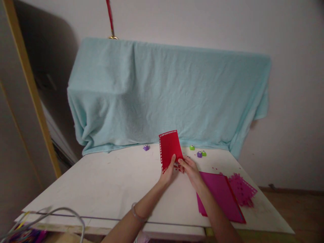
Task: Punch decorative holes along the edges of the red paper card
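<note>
My left hand (167, 173) is closed on the lower part of a red sheet (170, 148), its thumb lying on the front. The sheet is tilted up above the table, with small punched holes along its top and left edges. My right hand (188, 168) is closed at the sheet's lower right corner, thumb and fingers pinched together. Something small and reddish is between its fingers, mostly hidden. Behind the hands lie small craft punches with eye-like tops: a purple one (146, 147), a green one (192, 147), and another purple one (199, 154) touching a second green one (204, 153).
Magenta and red sheets (219, 192) are stacked under my right forearm. Beside them is a pile of punched magenta pieces (241, 189). Red scraps dot the white table (101, 182). A light blue cloth (177, 91) hangs behind; a grey cable (63, 209) loops at front left.
</note>
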